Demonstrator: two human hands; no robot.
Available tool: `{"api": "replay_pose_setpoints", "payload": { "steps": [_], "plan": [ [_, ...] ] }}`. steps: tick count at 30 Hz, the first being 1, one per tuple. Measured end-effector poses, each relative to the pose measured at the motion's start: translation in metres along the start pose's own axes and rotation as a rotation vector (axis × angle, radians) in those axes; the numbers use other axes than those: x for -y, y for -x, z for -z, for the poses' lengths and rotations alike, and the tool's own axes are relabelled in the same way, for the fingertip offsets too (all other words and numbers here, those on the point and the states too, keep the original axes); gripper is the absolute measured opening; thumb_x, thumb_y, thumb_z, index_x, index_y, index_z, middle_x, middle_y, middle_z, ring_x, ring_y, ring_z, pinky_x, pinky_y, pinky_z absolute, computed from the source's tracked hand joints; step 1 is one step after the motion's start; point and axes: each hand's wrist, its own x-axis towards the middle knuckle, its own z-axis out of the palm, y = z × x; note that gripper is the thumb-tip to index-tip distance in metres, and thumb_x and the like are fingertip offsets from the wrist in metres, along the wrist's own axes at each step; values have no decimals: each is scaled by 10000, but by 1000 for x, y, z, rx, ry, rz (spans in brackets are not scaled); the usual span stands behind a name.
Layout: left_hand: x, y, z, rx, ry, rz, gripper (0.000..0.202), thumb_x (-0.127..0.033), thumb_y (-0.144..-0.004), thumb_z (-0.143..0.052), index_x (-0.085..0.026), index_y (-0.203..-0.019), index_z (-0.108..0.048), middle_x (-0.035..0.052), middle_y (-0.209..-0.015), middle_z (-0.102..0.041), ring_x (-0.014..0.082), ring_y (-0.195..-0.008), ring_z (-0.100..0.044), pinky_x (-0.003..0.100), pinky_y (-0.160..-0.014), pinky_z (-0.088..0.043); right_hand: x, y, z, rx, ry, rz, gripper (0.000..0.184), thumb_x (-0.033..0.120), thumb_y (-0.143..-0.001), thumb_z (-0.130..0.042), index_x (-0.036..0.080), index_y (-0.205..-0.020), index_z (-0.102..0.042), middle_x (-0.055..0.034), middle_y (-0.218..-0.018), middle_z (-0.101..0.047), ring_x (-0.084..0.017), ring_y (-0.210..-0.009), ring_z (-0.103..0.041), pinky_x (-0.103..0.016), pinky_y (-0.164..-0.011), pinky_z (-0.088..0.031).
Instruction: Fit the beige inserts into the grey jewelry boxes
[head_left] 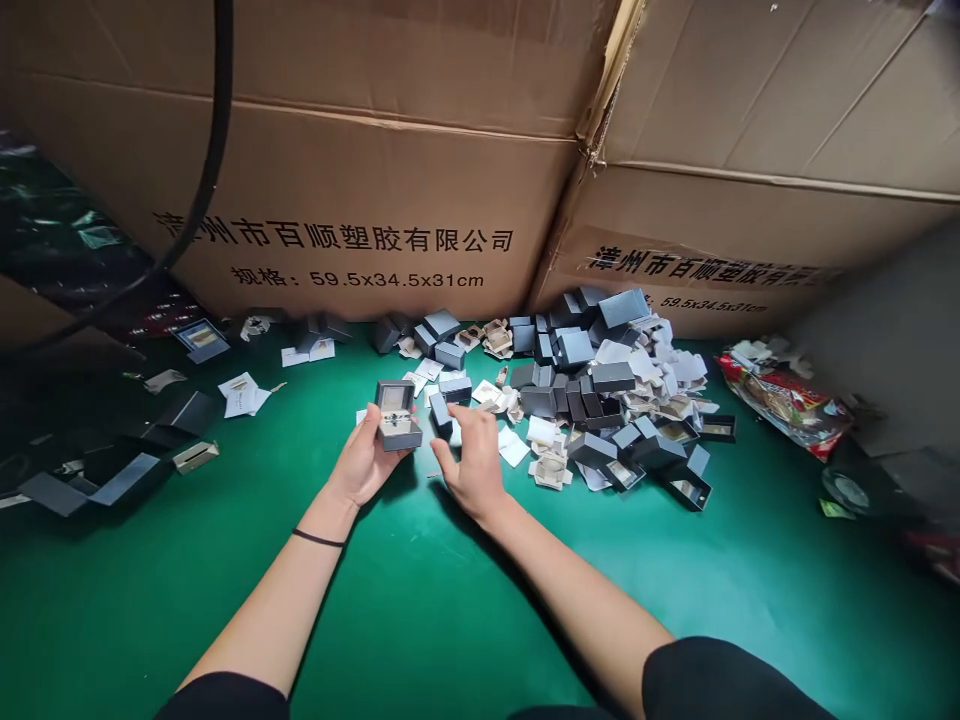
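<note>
A small grey jewellery box (399,432) rests in my left hand (365,462), its lid tipped up and its pale lining showing. Small dark and silvery pieces of jewellery (394,420) lie across the insert, too small to make out their exact kind. To the right of it hovers my right hand (474,462), thumb and fingers apart, with nothing seen between them. Just beyond its fingertips is a dark blue-grey box (440,414); whether the fingers touch it I cannot tell.
Several dark boxes (611,378) and crumpled white inserts (551,468) are heaped on the green tabletop (405,610) at the right. Large cartons (360,180) wall off the back. A red snack bag (787,405) lies far right; opened boxes (124,480) lie left.
</note>
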Motion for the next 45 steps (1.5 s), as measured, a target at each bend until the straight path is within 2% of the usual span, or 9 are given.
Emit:
{"api": "replay_pose_setpoints", "payload": {
  "steps": [4,8,12,15,18,25,31,36,45],
  "plan": [
    [-6,0,7,105,27,69,450,-544,-890,-451,-167,-937,-692,94,-854,-675,182,-664,-615,345,-646,-539,-5,-2,-2,42,71,-97,360,244,-912,-441,158,-1244,-551,-157,-1322,-527,-285,-1269,-425,-510,-1046,-391],
    [-4,3,9,220,-40,119,469,-563,-843,-475,-150,-855,-697,118,-790,-662,247,-726,-636,457,-778,-528,-11,-4,-3,211,-87,14,437,106,-875,-372,180,-1270,-543,-102,-1304,-582,-203,-1250,-504,-407,-1057,-431],
    [0,3,8,264,-23,74,403,-523,-833,-517,-160,-854,-692,109,-777,-666,287,-869,-646,524,-921,-487,-11,-6,3,168,-155,68,447,48,-832,-349,210,-1143,-626,-63,-1163,-667,-175,-1140,-581,-362,-1000,-478],
    [0,3,6,244,29,68,395,-517,-819,-545,-153,-836,-696,100,-751,-668,295,-930,-644,511,-959,-481,-11,-9,9,10,-56,1,380,78,-847,-360,209,-1011,-677,-71,-1013,-690,-202,-1050,-595,-385,-942,-495],
    [-2,3,2,209,90,59,396,-511,-781,-598,-132,-835,-699,94,-732,-667,275,-929,-651,453,-969,-486,-14,-12,10,-113,61,-117,371,127,-868,-379,188,-1120,-645,-112,-1217,-614,-250,-1196,-503,-459,-1008,-433],
    [-9,4,2,122,306,-29,374,-486,-833,-533,-148,-816,-693,84,-731,-658,237,-893,-647,387,-878,-534,-22,-7,-1,122,-128,-64,420,107,-873,-375,184,-1227,-587,-81,-1056,-694,-198,-974,-624,-348,-885,-503],
    [-9,10,7,393,251,93,362,-449,-796,-631,-117,-931,-682,101,-827,-662,183,-711,-629,242,-530,-481,-31,-29,2,5,45,-133,315,142,-893,-396,171,-1060,-660,-91,-1015,-693,-212,-957,-606,-344,-851,-482],
    [7,17,1,659,-90,276,472,-481,-778,-675,-83,-1031,-671,176,-879,-704,283,-805,-681,351,-667,-537,-45,-54,-5,58,344,-207,269,180,-882,-491,138,-1095,-649,-135,-1048,-660,-256,-983,-557,-368,-829,-444],
    [17,12,-12,220,-65,181,371,-398,-920,-535,-96,-1125,-604,158,-1050,-675,233,-937,-673,391,-818,-566,-43,-33,10,-248,34,-191,268,194,-915,-377,149,-1049,-605,-95,-954,-613,-199,-901,-567,-349,-819,-462]
  ]
}}
